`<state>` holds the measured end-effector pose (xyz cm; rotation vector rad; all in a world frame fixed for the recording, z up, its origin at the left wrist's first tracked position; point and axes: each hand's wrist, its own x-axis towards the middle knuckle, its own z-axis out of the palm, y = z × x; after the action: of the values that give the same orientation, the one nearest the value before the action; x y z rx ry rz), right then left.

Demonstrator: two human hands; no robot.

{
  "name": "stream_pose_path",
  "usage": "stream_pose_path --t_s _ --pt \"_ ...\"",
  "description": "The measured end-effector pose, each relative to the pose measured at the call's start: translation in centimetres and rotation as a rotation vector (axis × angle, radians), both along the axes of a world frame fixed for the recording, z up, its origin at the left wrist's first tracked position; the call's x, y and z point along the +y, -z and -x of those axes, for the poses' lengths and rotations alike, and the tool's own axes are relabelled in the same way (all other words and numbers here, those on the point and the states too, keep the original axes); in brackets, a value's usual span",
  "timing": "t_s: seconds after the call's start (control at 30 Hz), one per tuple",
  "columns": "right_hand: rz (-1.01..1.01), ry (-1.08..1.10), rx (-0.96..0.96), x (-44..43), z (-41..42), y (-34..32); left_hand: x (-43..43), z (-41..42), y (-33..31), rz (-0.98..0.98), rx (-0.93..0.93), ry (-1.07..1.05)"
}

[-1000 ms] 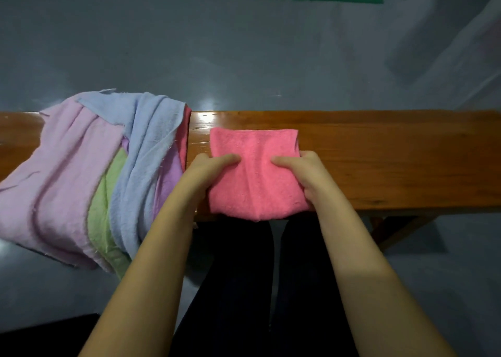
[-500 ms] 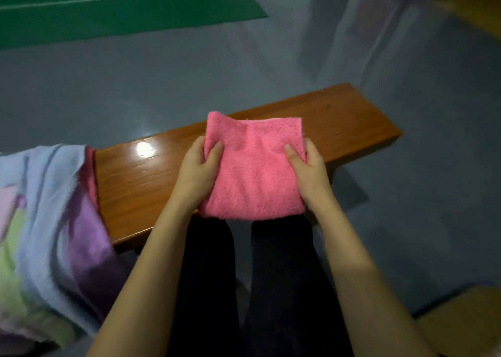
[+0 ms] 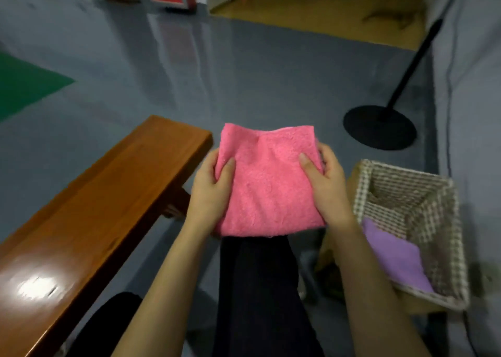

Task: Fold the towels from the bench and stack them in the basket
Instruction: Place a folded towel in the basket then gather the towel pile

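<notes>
A folded pink towel point(image 3: 267, 180) is held in the air past the right end of the wooden bench point(image 3: 89, 210). My left hand point(image 3: 211, 188) grips its left edge, thumb on top. My right hand point(image 3: 324, 183) grips its right edge the same way. To the right, lower down, stands a checked woven basket point(image 3: 444, 221) with a folded purple towel point(image 3: 395, 256) lying inside it. The towel hangs left of the basket, not over it.
A black pole on a round base point(image 3: 379, 126) stands on the grey floor behind the basket. My dark trouser legs point(image 3: 260, 289) are below the towel. A grey wall or curtain runs along the right side. A green mat point(image 3: 24, 85) lies far left.
Both hands have lifted the pink towel off the bench and carried it right, beyond the bench end. The view has swung right, so the towel pile is gone and the basket has appeared.
</notes>
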<state>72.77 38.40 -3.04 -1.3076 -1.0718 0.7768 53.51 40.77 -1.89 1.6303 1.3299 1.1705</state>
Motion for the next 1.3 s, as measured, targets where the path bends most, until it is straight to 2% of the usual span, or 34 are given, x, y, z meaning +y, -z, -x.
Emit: stream_pose_path --t_s 0.13,0.3,0.53,0.7,0.97,1.3 --pt "0.062 0.216 -0.078 -2.9 -7.1 2.3 0.2 -7.5 1.7 -0.019 0.144 0.128" --pt "0.239 0.434 -0.157 -7.2 -14.6 5.7 -0.4 -16.4 5.3 -0.047 0.372 0.337" --pt "0.400 0.611 -0.162 -11.5 -22.0 11.2 -2.3 -26.1 11.4 0.069 0.397 0.469" --pt "0.464 0.622 -0.128 -12.0 -24.6 14.9 -2.5 -29.7 15.3 0.160 0.406 0.486" --pt "0.644 0.597 -0.122 -11.2 -27.1 19.3 -1.4 -32.1 19.7 0.205 0.558 0.495" --pt "0.785 0.524 -0.187 -12.0 -28.7 23.2 -1.8 -33.6 22.7 0.154 0.768 0.584"
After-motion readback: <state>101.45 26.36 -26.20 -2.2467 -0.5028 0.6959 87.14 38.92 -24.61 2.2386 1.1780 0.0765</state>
